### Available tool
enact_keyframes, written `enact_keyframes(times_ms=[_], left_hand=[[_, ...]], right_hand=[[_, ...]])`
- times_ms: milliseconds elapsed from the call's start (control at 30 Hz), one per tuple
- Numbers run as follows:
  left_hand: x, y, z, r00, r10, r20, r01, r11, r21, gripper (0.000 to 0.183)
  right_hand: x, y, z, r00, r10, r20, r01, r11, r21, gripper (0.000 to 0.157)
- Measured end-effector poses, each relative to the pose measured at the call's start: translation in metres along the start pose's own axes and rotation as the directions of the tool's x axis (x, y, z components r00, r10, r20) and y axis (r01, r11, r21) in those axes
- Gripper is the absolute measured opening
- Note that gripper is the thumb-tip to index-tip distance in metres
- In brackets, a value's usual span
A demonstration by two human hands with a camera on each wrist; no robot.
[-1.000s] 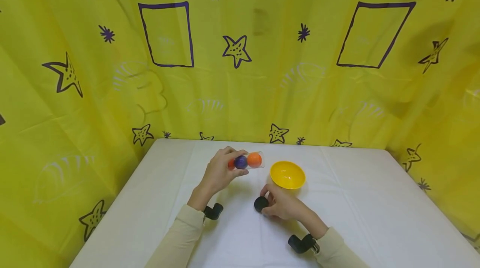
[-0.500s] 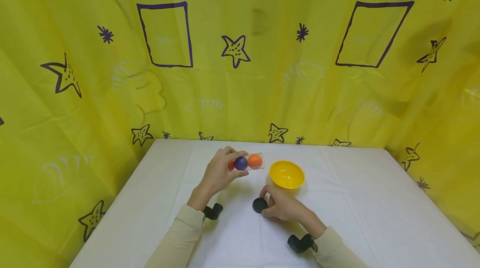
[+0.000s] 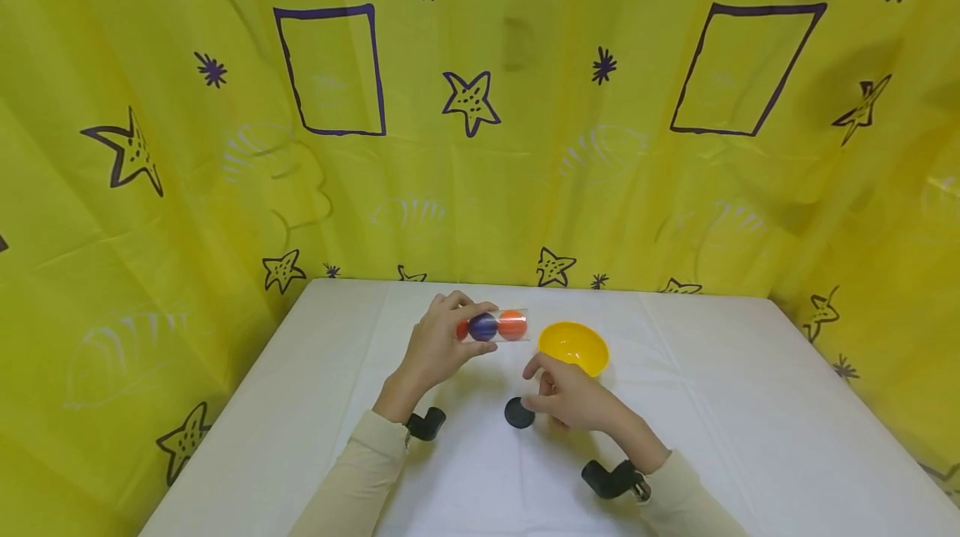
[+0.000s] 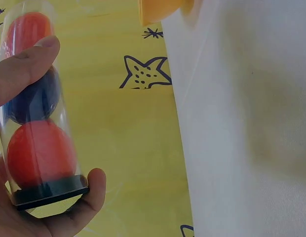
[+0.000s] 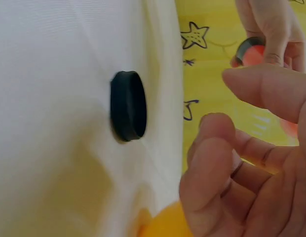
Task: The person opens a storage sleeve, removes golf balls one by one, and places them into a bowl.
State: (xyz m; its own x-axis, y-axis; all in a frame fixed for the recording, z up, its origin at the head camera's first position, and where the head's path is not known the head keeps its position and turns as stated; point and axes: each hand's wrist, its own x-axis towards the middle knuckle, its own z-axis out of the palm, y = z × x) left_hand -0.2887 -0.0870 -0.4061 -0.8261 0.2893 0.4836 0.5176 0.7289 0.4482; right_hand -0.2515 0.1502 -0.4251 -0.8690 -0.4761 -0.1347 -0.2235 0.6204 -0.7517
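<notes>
My left hand (image 3: 437, 342) grips a clear plastic tube (image 3: 525, 325) lying nearly sideways above the table. In the left wrist view the tube holds a red-orange ball (image 4: 42, 154) by the black end cap (image 4: 52, 190), a dark blue ball (image 4: 33, 101) in the middle and another orange ball (image 4: 28, 30) toward the far end. The thumb crosses the tube and partly hides the balls. A round black cap (image 3: 519, 413) rests on the table. Beside and above it my right hand (image 3: 577, 397) has loosely bent fingers with nothing between them; the right wrist view shows the cap (image 5: 124, 106) apart from the fingertips.
A yellow bowl (image 3: 576, 343) stands just behind my right hand, which overlaps its front rim in the head view. White cloth covers the table (image 3: 690, 387). A yellow curtain (image 3: 480, 178) with star drawings hangs behind the table's far edge and along both sides.
My right hand has let go of the black cap, left it on the table and lifted slightly away to the right. The left hand has turned the tube slightly, its open end dipping.
</notes>
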Motion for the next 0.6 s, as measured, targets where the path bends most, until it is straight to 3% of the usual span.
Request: enact_keyframes(times_ms=[267, 600], left_hand=[[0.0, 0.004, -0.002, 1.0, 0.008, 0.007, -0.008, 1.0, 0.01, 0.051], [-0.001, 0.012, -0.007, 0.998, 0.069, 0.003, -0.069, 0.995, 0.065, 0.049]], right_hand=[[-0.002, -0.003, -0.014, 0.989, -0.024, -0.144, 0.031, 0.998, 0.053, 0.035], [0.001, 0.002, -0.022, 0.968, -0.093, -0.232, 0.129, 0.98, 0.148, 0.047]])
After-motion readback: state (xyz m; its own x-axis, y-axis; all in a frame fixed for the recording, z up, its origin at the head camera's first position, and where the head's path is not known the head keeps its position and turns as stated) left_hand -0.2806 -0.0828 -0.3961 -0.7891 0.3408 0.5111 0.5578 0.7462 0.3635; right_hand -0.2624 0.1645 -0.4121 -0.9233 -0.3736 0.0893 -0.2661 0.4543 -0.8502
